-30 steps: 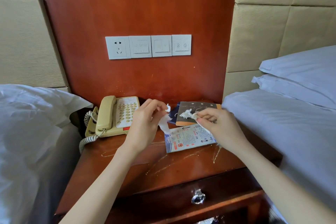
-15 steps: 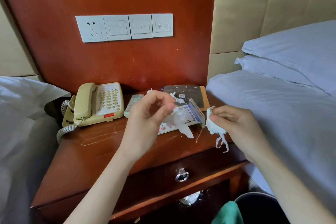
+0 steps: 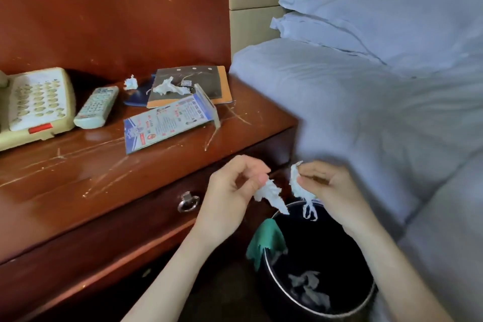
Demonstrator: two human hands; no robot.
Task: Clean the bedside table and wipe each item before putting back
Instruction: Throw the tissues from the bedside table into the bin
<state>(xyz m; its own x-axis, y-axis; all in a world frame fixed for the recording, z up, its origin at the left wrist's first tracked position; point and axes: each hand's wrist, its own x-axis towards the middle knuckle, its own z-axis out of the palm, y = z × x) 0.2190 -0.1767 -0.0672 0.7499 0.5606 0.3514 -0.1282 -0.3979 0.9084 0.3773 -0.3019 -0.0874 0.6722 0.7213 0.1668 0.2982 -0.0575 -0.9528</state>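
The left hand (image 3: 232, 191) pinches a crumpled white tissue scrap (image 3: 270, 195) between thumb and curled fingers, the scrap hanging down past the fingertips. The right hand (image 3: 330, 191) pinches a second torn white tissue piece (image 3: 300, 189) the same way, with thin shreds dangling below its fingers. The two hands are close together, apart but nearly level, and both scraps hang just above the rim of a round black waste bin with a metal edge (image 3: 366, 298). A green cloth (image 3: 266, 242) is draped over the bin's near-left rim, directly below the left fingers, and some pale crumpled bits lie at the bin's bottom; how many is hard to tell in the dark.

Up and to the left of the left fingers stands the scratched red-brown wooden bedside table (image 3: 78, 178), with a ring pull on its drawer (image 3: 188, 201) just left of that hand. On the top, well beyond the fingers, lie one cream push-button telephone (image 3: 36, 104), one pale grey remote control (image 3: 96, 107), one blue-and-white printed card in a clear stand (image 3: 170, 120) and one dark booklet with an orange edge (image 3: 206, 83). Two more white tissue wads remain there: one on the booklet (image 3: 170, 87), one smaller beside the remote (image 3: 130, 83). A bed with pale bluish sheets and two stacked pillows (image 3: 379, 21) fills the space right of the right hand.
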